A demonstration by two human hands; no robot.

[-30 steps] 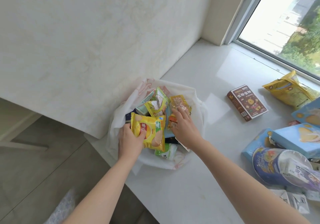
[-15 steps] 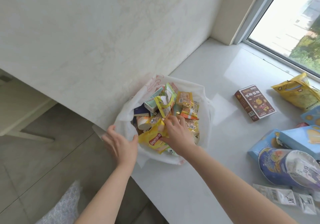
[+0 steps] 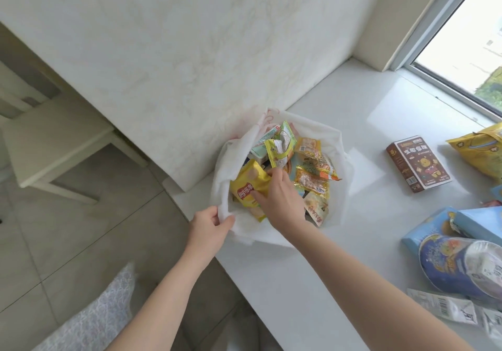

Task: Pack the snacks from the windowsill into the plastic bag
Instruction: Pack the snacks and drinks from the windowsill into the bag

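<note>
A white plastic bag (image 3: 336, 160) lies open on the windowsill (image 3: 366, 122) beside the wall, filled with several snack packets. My left hand (image 3: 209, 224) pinches the bag's near rim. My right hand (image 3: 279, 198) reaches inside and grips a yellow chip packet (image 3: 248, 185) at the bag's left side. Orange and green packets (image 3: 309, 177) are piled behind my fingers. A brown snack box (image 3: 417, 163) lies flat on the sill to the right of the bag.
At the right edge lie a yellow snack bag (image 3: 480, 152), light blue boxes (image 3: 480, 224), a dark blue round tub (image 3: 459, 266) and small white sachets (image 3: 445, 306). The sill's near edge drops to a tiled floor (image 3: 89, 215). A window (image 3: 467, 38) is at the top right.
My left hand let go of the yellow chip packet and took hold of the bag's rim. My right hand moved from the orange packets to the yellow packet and pushed it deeper.
</note>
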